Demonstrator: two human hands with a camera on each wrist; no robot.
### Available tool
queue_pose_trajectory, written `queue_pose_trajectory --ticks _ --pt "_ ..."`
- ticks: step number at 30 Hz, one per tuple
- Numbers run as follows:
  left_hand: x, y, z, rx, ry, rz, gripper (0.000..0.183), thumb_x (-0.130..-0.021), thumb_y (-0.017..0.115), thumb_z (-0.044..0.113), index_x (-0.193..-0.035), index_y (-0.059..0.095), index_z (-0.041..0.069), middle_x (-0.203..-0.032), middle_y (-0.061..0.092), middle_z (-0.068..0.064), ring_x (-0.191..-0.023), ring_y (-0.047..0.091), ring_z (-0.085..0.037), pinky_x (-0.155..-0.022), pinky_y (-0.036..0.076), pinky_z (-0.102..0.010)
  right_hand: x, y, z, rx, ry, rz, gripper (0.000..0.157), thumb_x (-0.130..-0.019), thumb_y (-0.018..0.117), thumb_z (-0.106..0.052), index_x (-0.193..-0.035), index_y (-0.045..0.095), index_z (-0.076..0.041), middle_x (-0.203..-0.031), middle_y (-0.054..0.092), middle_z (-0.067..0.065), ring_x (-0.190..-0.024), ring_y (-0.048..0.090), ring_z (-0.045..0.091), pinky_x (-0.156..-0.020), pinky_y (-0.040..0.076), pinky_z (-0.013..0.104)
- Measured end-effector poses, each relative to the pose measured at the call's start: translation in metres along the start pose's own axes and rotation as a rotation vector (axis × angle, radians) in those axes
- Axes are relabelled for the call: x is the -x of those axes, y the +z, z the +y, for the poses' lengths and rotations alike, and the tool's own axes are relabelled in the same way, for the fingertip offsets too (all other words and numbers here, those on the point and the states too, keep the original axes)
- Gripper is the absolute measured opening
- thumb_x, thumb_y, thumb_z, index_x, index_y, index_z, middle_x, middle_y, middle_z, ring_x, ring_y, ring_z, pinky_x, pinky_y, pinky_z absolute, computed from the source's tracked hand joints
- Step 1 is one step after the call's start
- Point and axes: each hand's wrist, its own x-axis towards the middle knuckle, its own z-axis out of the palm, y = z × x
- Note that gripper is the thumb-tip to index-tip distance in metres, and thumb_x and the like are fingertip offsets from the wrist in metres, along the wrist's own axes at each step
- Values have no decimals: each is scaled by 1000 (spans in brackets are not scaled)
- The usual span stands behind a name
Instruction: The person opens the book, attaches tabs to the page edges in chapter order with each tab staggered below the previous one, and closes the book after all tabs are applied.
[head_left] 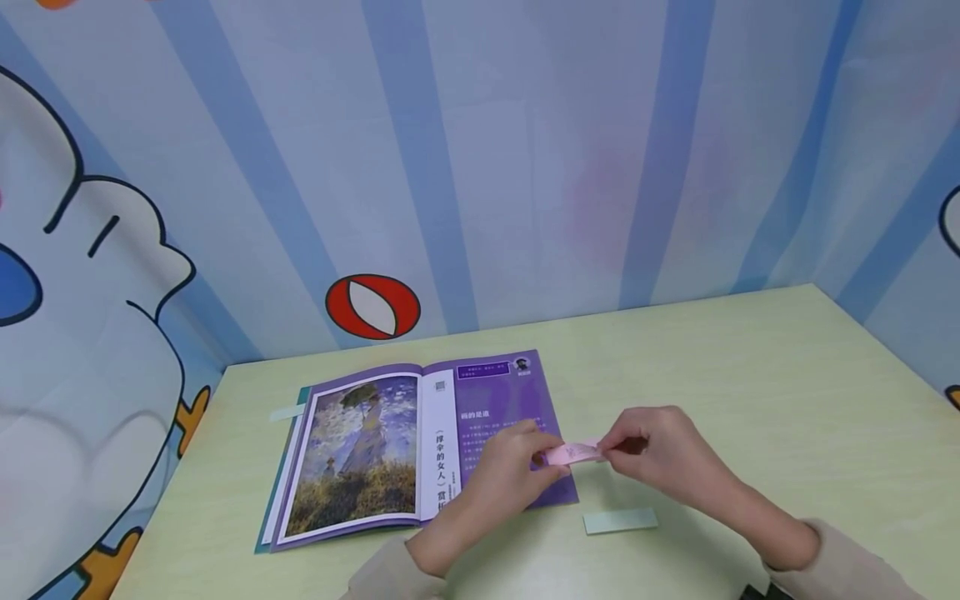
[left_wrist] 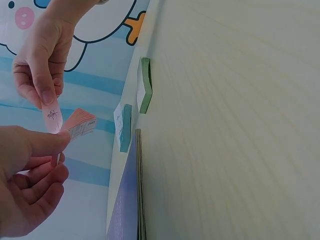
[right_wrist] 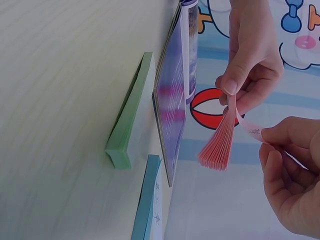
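Note:
In the head view my left hand (head_left: pixel 513 467) is over the right page of an open magazine (head_left: pixel 491 417). It pinches one end of a small pink sticky-note pad (right_wrist: pixel 218 142) between thumb and fingers. The pad's sheets fan out below that grip in the right wrist view. My right hand (head_left: pixel 660 454), to the right of the magazine, pinches the end of a single pink slip (right_wrist: pixel 251 129). This slip curves away from the pad, its other end at the left fingertips. Dark handwriting marks the slip in the left wrist view.
A green sticky-note pad (right_wrist: pixel 131 117) and a blue one (right_wrist: pixel 147 200) lie on the pale table (head_left: pixel 750 375) near the magazine. A pale tab (head_left: pixel 287 412) sticks out from the magazine's left edge. A patterned wall cloth (head_left: pixel 495 167) rises behind the table.

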Motion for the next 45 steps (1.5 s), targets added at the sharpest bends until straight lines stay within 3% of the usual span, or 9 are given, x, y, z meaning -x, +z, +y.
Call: queue_pose_trajectory --ticks 19,45 --pt "1 0 -4 29 4 -6 20 -77 76 13 -95 73 5 -74 57 4 -65 53 -12 -57 40 -12 3 2 -4 83 -260 16 26 -67 72 12 -75 70 -13 -71 62 -10 -61 51 -3 -52 48 17" --pt "1 0 -3 37 -15 -9 20 -77 76 11 -95 73 5 -74 58 3 -64 51 -9 -58 40 -12 5 4 -8 105 -370 18 26 -66 73 11 -77 70 -13 -71 62 -10 -62 52 -3 -55 44 10"
